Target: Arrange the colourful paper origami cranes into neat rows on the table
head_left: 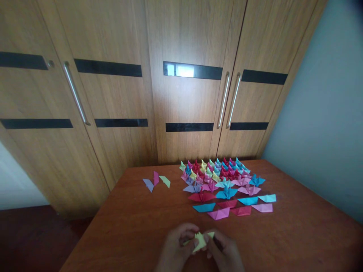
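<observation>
Between my two hands, low over the near part of the table, is a pale yellow origami crane [200, 241] of folded paper. My left hand [179, 245] pinches its left side, with the thumb lying across the paper. On the other side, the fingers of my right hand [220, 247] are closed on the right wing, whose tip sticks out above them. Parts of the paper are covered by my fingers. Beyond my hands, a pink folded strip [219, 214] and a blue folded strip [204, 207] lie nearest.
Rows of coloured paper cranes [214, 175] stand at the back of the brown table [136, 234]. More folded strips [248, 201] lie before them. Three folded pieces [155, 178] lie at the back left. A wooden wardrobe [184, 102] rises behind, with a wall [320, 132] on the right.
</observation>
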`<action>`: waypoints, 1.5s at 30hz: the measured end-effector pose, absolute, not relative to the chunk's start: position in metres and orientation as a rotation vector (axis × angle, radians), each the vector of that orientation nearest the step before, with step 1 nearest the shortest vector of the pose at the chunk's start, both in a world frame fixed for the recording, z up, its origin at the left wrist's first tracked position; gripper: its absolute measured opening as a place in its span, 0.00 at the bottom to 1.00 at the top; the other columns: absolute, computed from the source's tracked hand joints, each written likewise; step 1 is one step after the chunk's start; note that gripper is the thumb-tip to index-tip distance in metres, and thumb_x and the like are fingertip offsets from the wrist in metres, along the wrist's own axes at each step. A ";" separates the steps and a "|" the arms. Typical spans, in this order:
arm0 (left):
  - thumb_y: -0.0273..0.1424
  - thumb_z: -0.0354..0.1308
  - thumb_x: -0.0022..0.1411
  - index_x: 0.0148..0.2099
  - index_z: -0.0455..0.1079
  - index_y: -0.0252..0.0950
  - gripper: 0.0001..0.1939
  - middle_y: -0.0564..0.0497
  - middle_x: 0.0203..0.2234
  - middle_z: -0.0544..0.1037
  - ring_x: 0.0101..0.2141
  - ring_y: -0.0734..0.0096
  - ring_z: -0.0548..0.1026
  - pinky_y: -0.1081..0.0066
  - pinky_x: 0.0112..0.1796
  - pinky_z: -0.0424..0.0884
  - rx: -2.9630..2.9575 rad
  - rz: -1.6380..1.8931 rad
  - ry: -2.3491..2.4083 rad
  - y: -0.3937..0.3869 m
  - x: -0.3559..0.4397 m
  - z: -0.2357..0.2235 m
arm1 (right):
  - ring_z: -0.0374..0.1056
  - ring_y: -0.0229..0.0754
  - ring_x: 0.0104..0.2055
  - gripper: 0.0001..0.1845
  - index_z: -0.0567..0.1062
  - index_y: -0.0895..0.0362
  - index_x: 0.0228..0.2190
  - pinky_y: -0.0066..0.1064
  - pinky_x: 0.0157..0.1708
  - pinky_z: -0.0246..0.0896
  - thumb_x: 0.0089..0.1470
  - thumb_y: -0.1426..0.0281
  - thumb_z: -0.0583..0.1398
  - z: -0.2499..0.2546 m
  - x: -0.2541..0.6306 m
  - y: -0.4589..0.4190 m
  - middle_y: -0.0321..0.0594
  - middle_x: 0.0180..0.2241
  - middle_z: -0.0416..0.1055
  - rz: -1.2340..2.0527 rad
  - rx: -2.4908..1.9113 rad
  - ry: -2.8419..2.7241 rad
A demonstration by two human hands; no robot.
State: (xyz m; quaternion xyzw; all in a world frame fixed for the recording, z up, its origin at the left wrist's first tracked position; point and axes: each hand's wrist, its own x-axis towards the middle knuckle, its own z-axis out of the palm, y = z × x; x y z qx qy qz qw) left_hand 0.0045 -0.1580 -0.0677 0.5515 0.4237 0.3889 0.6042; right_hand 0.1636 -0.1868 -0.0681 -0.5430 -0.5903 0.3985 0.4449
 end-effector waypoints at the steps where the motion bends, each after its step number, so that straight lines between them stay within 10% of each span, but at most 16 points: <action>1: 0.32 0.58 0.52 0.40 0.69 0.34 0.12 0.48 0.29 0.77 0.31 0.65 0.76 0.72 0.30 0.71 1.291 0.892 0.995 -0.157 0.005 -0.068 | 0.64 0.37 0.23 0.26 0.73 0.57 0.24 0.24 0.26 0.58 0.55 0.50 0.50 -0.068 0.165 -0.186 0.37 0.20 0.70 0.980 -1.356 -1.468; 10: 0.23 0.48 0.58 0.51 0.67 0.42 0.20 0.49 0.51 0.72 0.50 0.64 0.70 0.64 0.51 0.67 2.301 0.899 1.314 -0.163 0.016 -0.057 | 0.68 0.40 0.24 0.21 0.72 0.54 0.23 0.26 0.25 0.58 0.55 0.54 0.51 -0.072 0.204 -0.175 0.38 0.21 0.72 0.517 -1.734 -1.593; 17: 0.41 0.54 0.59 0.52 0.66 0.37 0.21 0.45 0.47 0.76 0.45 0.58 0.74 0.64 0.43 0.73 3.039 0.825 1.094 -0.167 0.043 -0.111 | 0.72 0.42 0.27 0.13 0.73 0.48 0.28 0.26 0.22 0.56 0.54 0.58 0.51 -0.065 0.214 -0.177 0.35 0.27 0.76 0.311 -2.107 -1.664; 31: 0.48 0.52 0.58 0.58 0.61 0.36 0.31 0.42 0.54 0.69 0.53 0.53 0.67 0.59 0.50 0.66 2.904 0.521 1.159 -0.168 0.050 -0.098 | 0.73 0.41 0.31 0.16 0.73 0.49 0.31 0.24 0.27 0.59 0.58 0.61 0.47 -0.073 0.220 -0.179 0.35 0.30 0.76 0.302 -2.069 -1.681; 45: 0.32 0.52 0.60 0.60 0.58 0.41 0.26 0.46 0.60 0.61 0.58 0.58 0.59 0.57 0.55 0.60 2.700 0.623 1.227 -0.166 0.017 -0.048 | 0.72 0.43 0.29 0.21 0.74 0.52 0.31 0.28 0.32 0.63 0.58 0.57 0.46 -0.068 0.220 -0.185 0.41 0.30 0.76 0.392 -1.812 -1.673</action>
